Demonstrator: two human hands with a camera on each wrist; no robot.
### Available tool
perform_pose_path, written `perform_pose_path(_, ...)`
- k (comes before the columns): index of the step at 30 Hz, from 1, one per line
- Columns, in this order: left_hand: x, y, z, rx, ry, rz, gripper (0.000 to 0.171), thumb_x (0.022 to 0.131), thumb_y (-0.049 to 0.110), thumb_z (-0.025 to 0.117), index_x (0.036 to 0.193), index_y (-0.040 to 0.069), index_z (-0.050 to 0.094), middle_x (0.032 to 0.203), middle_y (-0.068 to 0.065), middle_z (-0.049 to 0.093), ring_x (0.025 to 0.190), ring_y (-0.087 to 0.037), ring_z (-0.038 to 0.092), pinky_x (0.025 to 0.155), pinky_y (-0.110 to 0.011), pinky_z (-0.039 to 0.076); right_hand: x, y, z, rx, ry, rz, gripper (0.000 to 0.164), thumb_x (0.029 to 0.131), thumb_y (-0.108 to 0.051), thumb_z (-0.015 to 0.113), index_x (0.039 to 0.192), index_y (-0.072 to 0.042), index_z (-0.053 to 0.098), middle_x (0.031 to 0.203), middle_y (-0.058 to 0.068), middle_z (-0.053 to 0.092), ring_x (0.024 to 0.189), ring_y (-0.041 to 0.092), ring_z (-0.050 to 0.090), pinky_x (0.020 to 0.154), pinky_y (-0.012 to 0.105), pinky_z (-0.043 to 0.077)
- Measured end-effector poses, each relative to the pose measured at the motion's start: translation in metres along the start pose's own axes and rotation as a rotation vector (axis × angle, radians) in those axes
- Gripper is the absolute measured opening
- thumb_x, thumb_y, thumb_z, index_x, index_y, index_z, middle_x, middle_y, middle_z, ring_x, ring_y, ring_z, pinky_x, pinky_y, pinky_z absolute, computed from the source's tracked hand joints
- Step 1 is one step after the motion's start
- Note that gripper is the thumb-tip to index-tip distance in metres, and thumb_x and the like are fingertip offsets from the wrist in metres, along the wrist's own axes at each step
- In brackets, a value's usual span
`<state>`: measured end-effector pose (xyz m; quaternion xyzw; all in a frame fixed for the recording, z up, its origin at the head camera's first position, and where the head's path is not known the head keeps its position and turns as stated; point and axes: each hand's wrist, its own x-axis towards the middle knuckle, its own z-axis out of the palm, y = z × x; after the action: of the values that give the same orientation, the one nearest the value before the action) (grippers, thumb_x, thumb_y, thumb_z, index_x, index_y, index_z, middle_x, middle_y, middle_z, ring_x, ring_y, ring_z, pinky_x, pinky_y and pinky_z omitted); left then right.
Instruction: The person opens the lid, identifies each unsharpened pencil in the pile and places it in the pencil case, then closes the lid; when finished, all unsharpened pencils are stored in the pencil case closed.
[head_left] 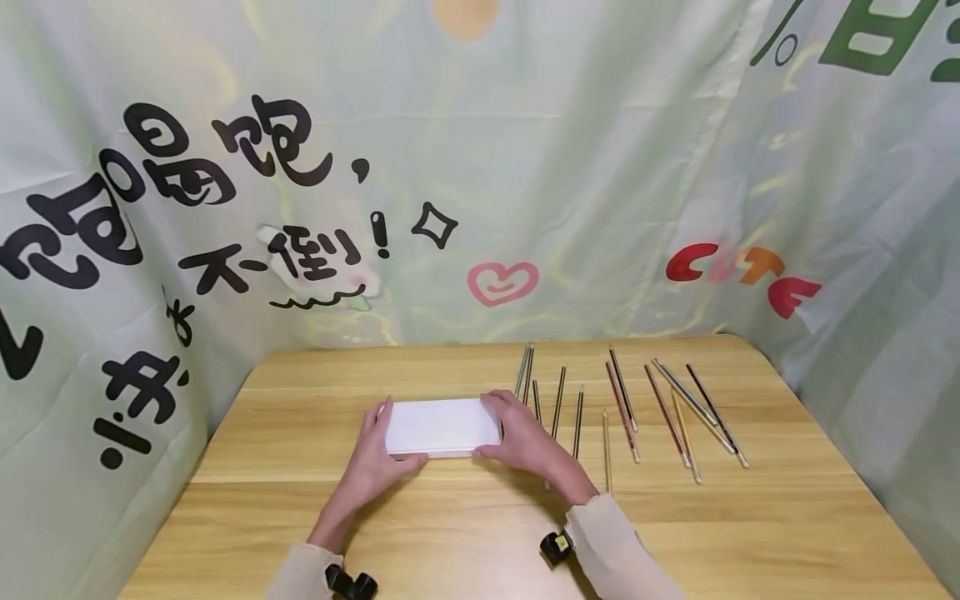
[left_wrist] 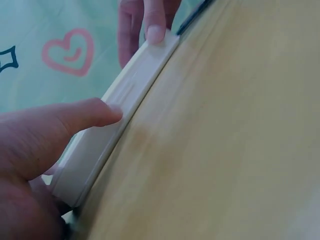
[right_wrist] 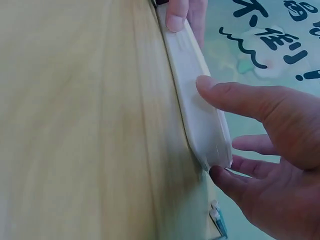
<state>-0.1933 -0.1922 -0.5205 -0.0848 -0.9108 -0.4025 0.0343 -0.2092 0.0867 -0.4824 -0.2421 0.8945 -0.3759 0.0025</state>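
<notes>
A flat white rectangular box with rounded corners lies lengthwise across the middle of the wooden table, its lower edge at or very near the tabletop. At its left end my left hand grips it, thumb along the front side; the other fingers are mostly hidden behind the end. My right hand holds the opposite end, with the thumb on the front side too and fingertips round the corner. Both wrist views show the box's white side wall and a thumb pressed against it.
Several pencils lie spread on the table's right half: black ones, dark red ones and a natural wood one. Some sit close behind and beside my right forearm. A printed cloth hangs behind the table and along its sides.
</notes>
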Motion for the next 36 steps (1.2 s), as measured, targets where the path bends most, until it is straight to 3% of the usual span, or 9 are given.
perform_pose_path(7, -0.003, 0.0, 0.012, 0.033, 0.082, 0.079, 0.112, 0.074, 0.026, 0.091, 0.158, -0.007, 0.026, 0.152, -0.031, 0.033, 0.131, -0.047, 0.043, 0.108, -0.06, 0.041, -0.004, 0.0, -0.004, -0.026, -0.014, 0.036, 0.089, 0.071, -0.014, 0.094, 0.145, 0.008, 0.049, 0.153, 0.029, 0.043, 0.13, 0.045, 0.052, 0.107, 0.056, 0.047)
perform_pose_path(15, -0.003, 0.001, 0.022, 0.091, 0.161, 0.132, 0.109, 0.069, 0.03, 0.093, 0.154, -0.008, 0.036, 0.147, -0.03, 0.041, 0.122, -0.047, 0.051, 0.1, -0.061, 0.047, -0.012, 0.006, -0.001, -0.076, 0.041, 0.033, 0.09, 0.069, -0.017, 0.096, 0.143, 0.008, 0.052, 0.148, 0.028, 0.05, 0.126, 0.044, 0.055, 0.103, 0.053, 0.051)
perform_pose_path(22, -0.004, 0.003, 0.026, 0.125, 0.192, 0.101, 0.109, 0.066, 0.032, 0.093, 0.153, -0.004, 0.039, 0.147, -0.026, 0.043, 0.12, -0.044, 0.053, 0.098, -0.058, 0.049, -0.014, 0.006, -0.004, -0.064, 0.024, 0.018, 0.088, 0.069, -0.021, 0.096, 0.142, 0.008, 0.055, 0.146, 0.026, 0.053, 0.121, 0.04, 0.059, 0.096, 0.048, 0.055)
perform_pose_path(29, -0.003, 0.002, 0.026, 0.155, 0.195, 0.073, 0.111, 0.064, 0.038, 0.093, 0.154, -0.001, 0.04, 0.147, -0.024, 0.045, 0.119, -0.043, 0.055, 0.097, -0.058, 0.051, -0.01, 0.012, -0.01, -0.056, 0.029, -0.026, 0.08, 0.068, -0.023, 0.096, 0.136, 0.004, 0.063, 0.143, 0.023, 0.057, 0.114, 0.032, 0.063, 0.082, 0.033, 0.057)
perform_pose_path(36, -0.007, -0.001, 0.02, 0.115, 0.185, 0.038, 0.119, 0.061, 0.037, 0.097, 0.156, 0.002, 0.036, 0.149, -0.025, 0.042, 0.125, -0.046, 0.052, 0.103, -0.062, 0.046, -0.008, 0.011, -0.01, -0.023, 0.002, -0.046, 0.07, 0.074, -0.031, 0.093, 0.132, -0.001, 0.068, 0.141, 0.02, 0.06, 0.12, 0.031, 0.064, 0.095, 0.04, 0.054)
